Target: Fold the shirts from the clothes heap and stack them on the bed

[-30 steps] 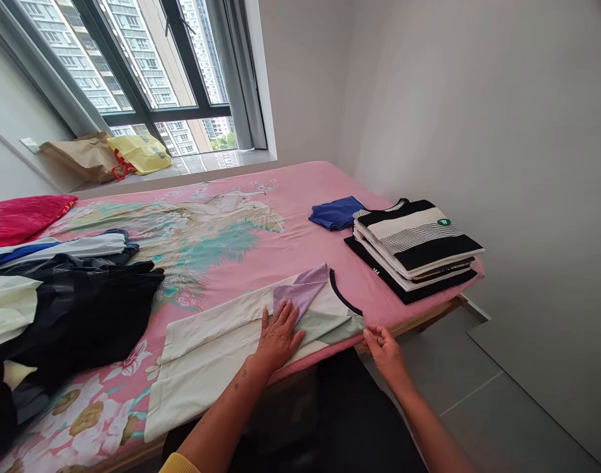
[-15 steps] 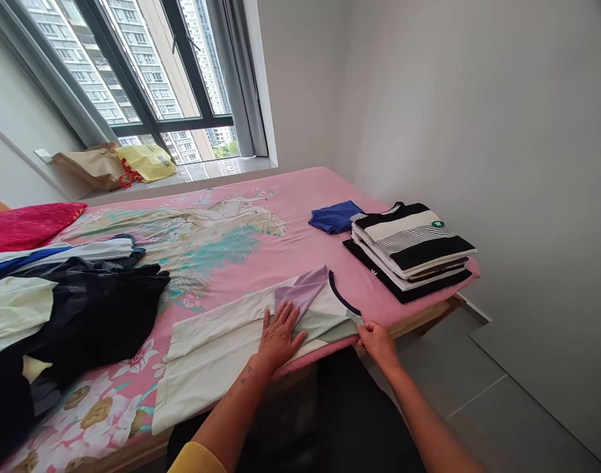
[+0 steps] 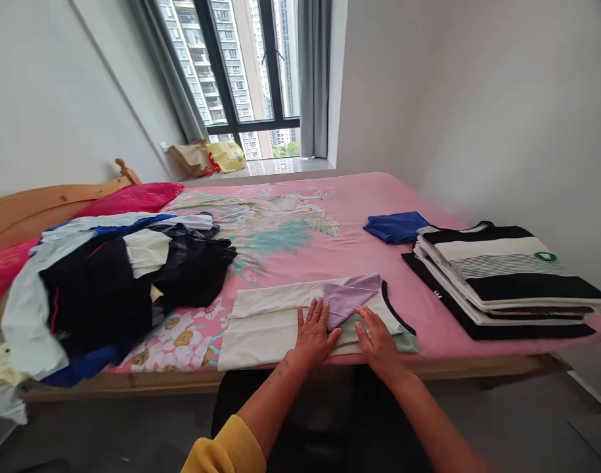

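Observation:
A cream shirt [image 3: 265, 322] with a lilac sleeve and pale green panel lies partly folded along the near edge of the pink bed [image 3: 339, 256]. My left hand [image 3: 314, 332] rests flat on its middle, fingers spread, beside the lilac sleeve [image 3: 347, 299]. Just to the right, my right hand [image 3: 376, 335] lies flat on the green part near the dark collar, fingers stretched out. Neither hand holds anything.
A heap of unfolded dark and light clothes [image 3: 108, 282] covers the bed's left side. A stack of folded striped shirts [image 3: 502, 276] and a folded blue garment [image 3: 396, 226] sit at the right. Red pillows [image 3: 133, 197] lie by the wooden headboard; bags [image 3: 211, 157] stand on the window sill.
The view has swung left and pulled back. My right hand has let go of the shirt's edge and now lies flat on the shirt next to my left hand.

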Available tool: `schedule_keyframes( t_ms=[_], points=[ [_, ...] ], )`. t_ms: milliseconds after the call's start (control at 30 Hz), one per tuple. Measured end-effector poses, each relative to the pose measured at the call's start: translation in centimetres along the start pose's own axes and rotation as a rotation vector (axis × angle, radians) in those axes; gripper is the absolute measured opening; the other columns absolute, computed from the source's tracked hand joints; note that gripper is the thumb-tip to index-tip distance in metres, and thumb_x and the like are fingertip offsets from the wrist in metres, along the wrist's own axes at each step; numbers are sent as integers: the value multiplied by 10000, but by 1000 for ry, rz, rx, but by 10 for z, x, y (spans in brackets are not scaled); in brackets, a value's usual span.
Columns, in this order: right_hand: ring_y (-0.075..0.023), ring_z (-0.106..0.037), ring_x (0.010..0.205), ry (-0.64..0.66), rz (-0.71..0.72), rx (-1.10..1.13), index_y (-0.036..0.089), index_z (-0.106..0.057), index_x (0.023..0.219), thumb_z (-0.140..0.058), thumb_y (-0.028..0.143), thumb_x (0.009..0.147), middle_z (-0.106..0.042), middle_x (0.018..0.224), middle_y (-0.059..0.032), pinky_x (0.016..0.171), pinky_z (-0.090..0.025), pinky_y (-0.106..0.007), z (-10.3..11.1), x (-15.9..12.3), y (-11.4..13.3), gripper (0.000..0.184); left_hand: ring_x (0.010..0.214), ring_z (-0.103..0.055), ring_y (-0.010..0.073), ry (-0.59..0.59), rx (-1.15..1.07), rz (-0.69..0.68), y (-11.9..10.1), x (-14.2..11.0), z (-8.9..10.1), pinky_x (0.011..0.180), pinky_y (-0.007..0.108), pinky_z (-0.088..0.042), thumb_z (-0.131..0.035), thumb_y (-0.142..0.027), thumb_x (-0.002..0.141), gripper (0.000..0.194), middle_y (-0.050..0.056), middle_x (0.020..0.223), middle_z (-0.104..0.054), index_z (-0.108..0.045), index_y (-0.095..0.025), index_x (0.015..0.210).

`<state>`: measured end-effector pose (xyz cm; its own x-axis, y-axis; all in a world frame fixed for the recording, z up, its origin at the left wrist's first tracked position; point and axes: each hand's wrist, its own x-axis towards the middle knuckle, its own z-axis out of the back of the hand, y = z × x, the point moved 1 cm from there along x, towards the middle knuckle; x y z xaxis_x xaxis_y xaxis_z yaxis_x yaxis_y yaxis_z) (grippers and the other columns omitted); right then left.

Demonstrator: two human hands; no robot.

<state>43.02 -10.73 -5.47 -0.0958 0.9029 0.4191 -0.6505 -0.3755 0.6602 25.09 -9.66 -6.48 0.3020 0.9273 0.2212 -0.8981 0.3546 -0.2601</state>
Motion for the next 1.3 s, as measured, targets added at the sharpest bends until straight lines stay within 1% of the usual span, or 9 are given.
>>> schedule_keyframes(
  t_ms=[100, 267, 333, 400, 467, 600, 800, 1033, 1300],
  points=[
    [-228, -370, 1276, 74, 62, -25, 178, -478, 1248, -346, 331, 905, -490, 1312, -93, 1077, -260, -495, -29, 8, 11, 398, 1382, -182, 249, -91, -2, 192, 39, -37, 19, 1096, 575, -109, -323, -436, 907, 554, 98, 1487, -255, -283, -196, 1405],
    [-221, -339, 1301, 223, 200, -31, 166, -467, 1276, -340, 293, 906, -459, 1350, -89, 1083, -264, -475, -70, 11, 55, 411, 1330, -310, 269, -312, -43, 571, 151, -117, 59, 1072, 566, -210, -289, -346, 908, 464, 145, 1381, -435, -459, -138, 1286],
    [-222, -336, 1303, 295, 256, -30, 151, -463, 1281, -351, 265, 899, -446, 1362, -95, 1081, -272, -465, -88, 13, 81, 413, 1264, -414, 257, -329, -93, 603, 187, -142, 69, 1054, 510, -303, -314, -370, 891, 449, 141, 1288, -534, -544, -134, 1196],
    [-222, -350, 1291, 347, 301, -12, 147, -478, 1265, -371, 231, 884, -452, 1355, -100, 1071, -294, -447, -107, 15, 107, 405, 1212, -476, 224, -316, -142, 576, 206, -158, 75, 1043, 451, -351, -340, -391, 879, 417, 97, 1229, -587, -601, -169, 1119],
    [-212, -396, 1249, 372, 324, 22, 158, -517, 1216, -390, 197, 867, -496, 1306, -99, 1049, -325, -409, -126, 18, 129, 374, 1199, -490, 203, -316, -193, 568, 212, -164, 76, 1052, 434, -350, -356, -403, 877, 391, 63, 1220, -598, -627, -204, 1077],
    [-192, -488, 1093, 444, 299, 13, 197, -579, 1094, -417, 167, 852, -597, 1124, -66, 959, -372, -342, -164, 27, 158, 293, 1211, -479, 216, -345, -231, 608, 206, -162, 72, 1065, 463, -320, -374, -404, 869, 386, 85, 1231, -588, -638, -193, 1056],
    [-245, -484, 1022, 541, 216, -238, 193, -596, 1031, -478, 256, 836, -594, 1054, -97, 862, -347, -382, -203, 37, 180, 237, 1194, -490, 219, -364, -210, 581, 206, -161, 68, 1067, 465, -310, -372, -385, 862, 379, 88, 1223, -591, -632, -192, 1059],
    [-246, -486, 941, 530, 244, -293, 180, -597, 902, -479, 319, 834, -593, 981, -100, 789, -324, -383, -225, 43, 191, 195, 1227, -456, 244, -353, -139, 538, 216, -161, 60, 1072, 493, -280, -402, -385, 845, 380, 105, 1240, -576, -606, -185, 1095],
    [-210, -485, 966, 487, 295, -228, 220, -554, 1017, -460, 317, 871, -595, 1016, -57, 837, -316, -353, -229, 39, 186, 199, 1203, -483, 224, -358, -101, 494, 223, -164, 56, 1051, 474, -328, -376, -333, 854, 360, 87, 1248, -575, -607, -202, 1097]
  ],
)
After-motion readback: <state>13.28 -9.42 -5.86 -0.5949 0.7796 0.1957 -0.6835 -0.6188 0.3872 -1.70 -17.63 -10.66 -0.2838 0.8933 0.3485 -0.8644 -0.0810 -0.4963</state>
